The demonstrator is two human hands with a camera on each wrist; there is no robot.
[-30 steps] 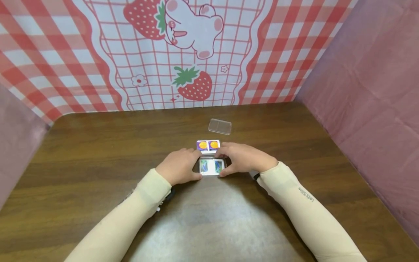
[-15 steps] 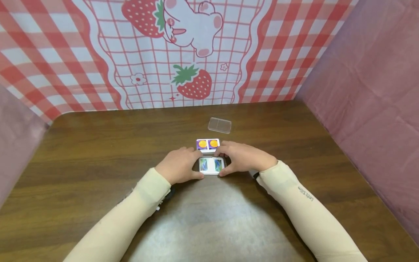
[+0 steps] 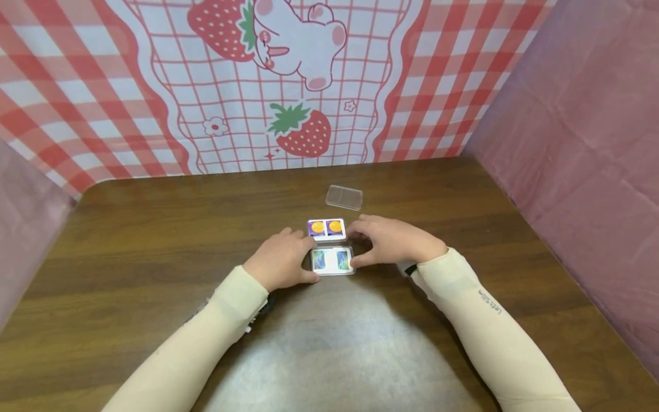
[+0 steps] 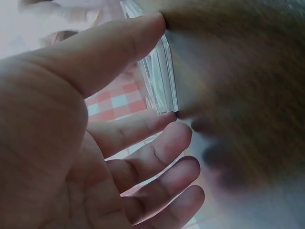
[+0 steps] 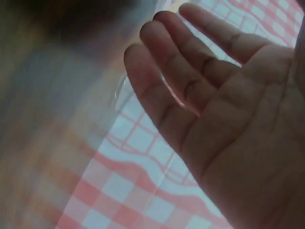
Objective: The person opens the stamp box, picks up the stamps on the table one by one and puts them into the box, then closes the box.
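Note:
A clear plastic case (image 3: 332, 261) lies flat on the table, with a white card bearing two blue-green pictures inside it. My left hand (image 3: 280, 260) holds the left end of the case, thumb at the near corner and index finger at the far one. The left wrist view shows the edge of the case (image 4: 167, 78) between these two fingertips. Just behind the case sits a white card or card stack (image 3: 326, 229) with two orange-on-purple pictures. My right hand (image 3: 399, 240) is off the right end of the case, its fingers loosely spread and holding nothing.
A clear plastic lid (image 3: 344, 197) lies flat farther back on the brown wooden table (image 3: 180, 229). A red-and-white checked cloth (image 3: 427, 114) hangs behind the table, and a pink cloth (image 3: 566, 143) hangs on the right.
My right hand has let go of the right end of the case and shifted a little to the right. The left hand stays at the case's left end.

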